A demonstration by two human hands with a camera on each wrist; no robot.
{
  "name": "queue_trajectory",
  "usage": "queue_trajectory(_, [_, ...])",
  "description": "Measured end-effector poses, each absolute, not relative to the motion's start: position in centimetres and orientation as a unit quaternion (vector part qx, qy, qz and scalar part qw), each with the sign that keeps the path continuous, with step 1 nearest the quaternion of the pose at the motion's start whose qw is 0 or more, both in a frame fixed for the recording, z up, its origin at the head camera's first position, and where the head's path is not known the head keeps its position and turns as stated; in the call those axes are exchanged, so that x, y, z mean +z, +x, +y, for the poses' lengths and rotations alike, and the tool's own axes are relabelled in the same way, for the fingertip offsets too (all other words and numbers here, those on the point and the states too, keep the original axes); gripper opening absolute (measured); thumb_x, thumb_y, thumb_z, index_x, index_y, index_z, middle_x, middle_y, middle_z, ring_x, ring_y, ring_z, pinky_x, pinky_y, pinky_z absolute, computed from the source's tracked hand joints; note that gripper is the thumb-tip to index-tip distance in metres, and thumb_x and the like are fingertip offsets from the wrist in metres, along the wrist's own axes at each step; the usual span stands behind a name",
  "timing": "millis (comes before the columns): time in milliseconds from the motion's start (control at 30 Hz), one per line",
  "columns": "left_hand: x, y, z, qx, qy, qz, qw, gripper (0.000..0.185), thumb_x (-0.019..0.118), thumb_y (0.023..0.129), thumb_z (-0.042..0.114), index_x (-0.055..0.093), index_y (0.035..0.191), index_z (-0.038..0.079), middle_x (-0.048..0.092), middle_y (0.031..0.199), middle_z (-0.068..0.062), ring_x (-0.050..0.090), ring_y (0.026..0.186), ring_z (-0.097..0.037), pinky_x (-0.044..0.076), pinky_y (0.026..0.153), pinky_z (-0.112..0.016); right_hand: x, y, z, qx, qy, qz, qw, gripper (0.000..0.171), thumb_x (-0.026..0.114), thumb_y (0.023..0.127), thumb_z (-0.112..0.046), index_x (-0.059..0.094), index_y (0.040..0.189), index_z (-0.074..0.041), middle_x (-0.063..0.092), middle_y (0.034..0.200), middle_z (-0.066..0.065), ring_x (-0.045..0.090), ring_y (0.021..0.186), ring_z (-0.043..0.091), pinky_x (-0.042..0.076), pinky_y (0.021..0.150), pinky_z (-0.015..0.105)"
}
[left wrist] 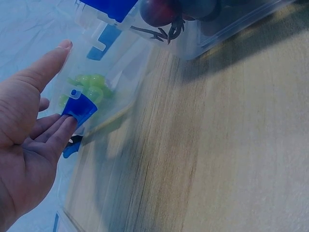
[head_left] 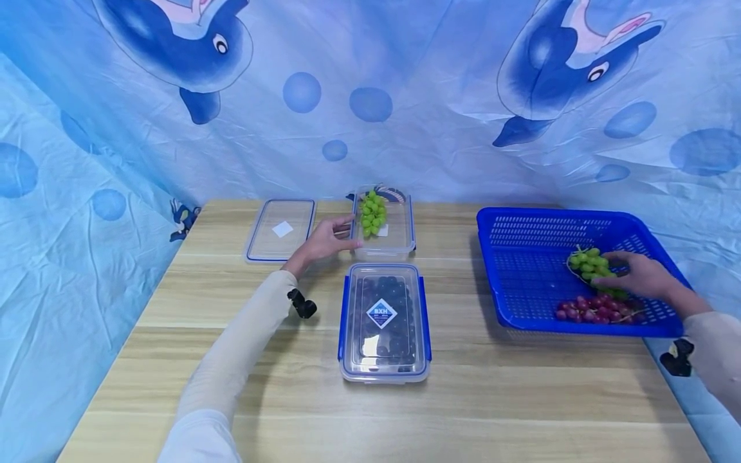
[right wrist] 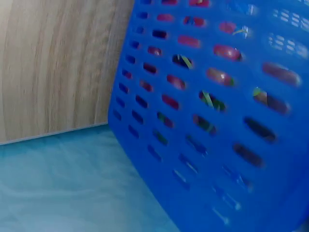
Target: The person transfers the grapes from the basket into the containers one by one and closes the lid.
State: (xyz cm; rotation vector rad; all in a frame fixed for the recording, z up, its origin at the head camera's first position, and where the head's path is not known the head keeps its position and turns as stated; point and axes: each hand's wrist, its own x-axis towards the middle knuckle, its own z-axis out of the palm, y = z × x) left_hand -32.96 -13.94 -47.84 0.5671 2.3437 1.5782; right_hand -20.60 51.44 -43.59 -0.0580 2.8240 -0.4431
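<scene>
In the head view, my left hand [head_left: 325, 239] touches the left side of a clear food container [head_left: 399, 222] without a lid. A bunch of green grapes [head_left: 372, 214] lies inside it. The left wrist view shows the fingers of my left hand [left wrist: 29, 140] fairly straight, against a blue side latch [left wrist: 81, 109]. At the right, my right hand [head_left: 639, 276] reaches into a blue basket [head_left: 515, 257], fingers and thumb around another bunch of green grapes [head_left: 586, 261]. Red grapes [head_left: 590, 310] lie below that bunch. The basket wall hides my right hand in the right wrist view.
A lidded container [head_left: 360, 308] with dark grapes stands nearer on the wooden table [head_left: 486, 399]. A clear lid with a blue seal [head_left: 289, 215] lies left of the open container. A blue dolphin-print cloth [head_left: 428, 148] hangs behind the table.
</scene>
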Motion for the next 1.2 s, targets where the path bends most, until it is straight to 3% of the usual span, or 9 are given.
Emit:
queue_trajectory(167, [-48.0, -33.0, -13.9, 0.545, 0.195, 0.805, 0.128, 0.082, 0.081, 0.09, 0.021, 0.037, 0.155, -0.004, 0.041, 0.158, -0.024, 0.047, 0.141, -0.039, 0.043, 0.117, -0.046, -43.7, -20.8, 51.0, -0.14, -0.014, 0.98, 0.142, 0.09, 0.07, 0.095, -0.051, 0.04, 0.137, 0.023, 0.038, 0.135, 0.054, 0.043, 0.117, 0.068, 0.043, 0.092, 0.077])
queue_trajectory(267, [-48.0, -33.0, -14.0, 0.547, 0.193, 0.804, 0.129, 0.082, 0.081, 0.09, 0.022, 0.037, 0.155, -0.003, 0.041, 0.158, -0.024, 0.047, 0.141, -0.039, 0.042, 0.117, -0.047, -43.8, -20.9, 50.9, -0.131, -0.014, 0.983, 0.125, 0.086, 0.074, 0.092, -0.047, 0.046, 0.133, 0.023, 0.049, 0.126, 0.051, 0.058, 0.097, 0.057, 0.052, 0.08, 0.067])
queue_trajectory(367, [-48.0, -33.1, -13.9, 0.55, 0.194, 0.802, 0.132, 0.083, 0.081, 0.09, 0.023, 0.036, 0.156, -0.001, 0.04, 0.158, -0.023, 0.046, 0.142, -0.04, 0.041, 0.117, -0.048, -43.9, -21.0, 50.9, -0.127, -0.012, 0.985, 0.118, 0.085, 0.076, 0.09, -0.046, 0.047, 0.13, 0.024, 0.052, 0.121, 0.05, 0.061, 0.09, 0.051, 0.054, 0.074, 0.062])
queue_trajectory(500, [-47.9, -33.1, -14.0, 0.55, 0.191, 0.802, 0.138, 0.084, 0.08, 0.091, 0.023, 0.034, 0.157, 0.0, 0.037, 0.16, -0.023, 0.043, 0.143, -0.041, 0.039, 0.119, -0.049, -44.0, -21.1, 50.8, -0.128, -0.005, 0.982, 0.136, 0.095, 0.074, 0.09, -0.052, 0.041, 0.136, 0.024, 0.041, 0.132, 0.053, 0.049, 0.111, 0.066, 0.047, 0.087, 0.074])
queue_trajectory(600, [-47.9, -33.2, -14.0, 0.549, 0.191, 0.802, 0.137, 0.083, 0.08, 0.091, 0.022, 0.034, 0.157, -0.001, 0.036, 0.16, -0.024, 0.043, 0.143, -0.041, 0.039, 0.119, -0.049, -44.1, -21.1, 50.8, -0.124, -0.01, 0.982, 0.145, 0.099, 0.074, 0.089, -0.054, 0.039, 0.138, 0.024, 0.036, 0.135, 0.054, 0.04, 0.118, 0.07, 0.042, 0.093, 0.078])
queue_trajectory(800, [-47.8, -32.9, -13.9, 0.54, 0.197, 0.809, 0.124, 0.082, 0.081, 0.091, 0.022, 0.036, 0.156, -0.002, 0.04, 0.158, -0.023, 0.048, 0.141, -0.039, 0.043, 0.117, -0.046, -43.9, -21.2, 50.7, -0.126, -0.027, 0.984, 0.12, 0.085, 0.08, 0.087, -0.04, 0.045, 0.134, 0.022, 0.045, 0.131, 0.051, 0.046, 0.115, 0.067, 0.043, 0.091, 0.077])
queue_trajectory(933, [-47.8, -32.9, -13.8, 0.54, 0.2, 0.808, 0.123, 0.081, 0.08, 0.091, 0.02, 0.036, 0.155, -0.003, 0.039, 0.159, -0.024, 0.047, 0.141, -0.04, 0.043, 0.117, -0.046, -43.3, -21.1, 50.8, -0.134, -0.013, 0.986, 0.095, 0.086, 0.08, 0.087, -0.039, 0.043, 0.134, 0.022, 0.046, 0.128, 0.051, 0.051, 0.11, 0.065, 0.046, 0.088, 0.075])
queue_trajectory(1200, [-47.8, -32.9, -13.9, 0.542, 0.198, 0.807, 0.127, 0.082, 0.08, 0.091, 0.02, 0.035, 0.155, -0.004, 0.038, 0.159, -0.026, 0.045, 0.141, -0.043, 0.043, 0.117, -0.047, -40.9, -20.7, 50.2, -0.167, 0.003, 0.985, 0.04, 0.086, 0.078, 0.09, -0.041, 0.043, 0.136, 0.023, 0.051, 0.123, 0.049, 0.068, 0.08, 0.043, 0.057, 0.063, 0.051])
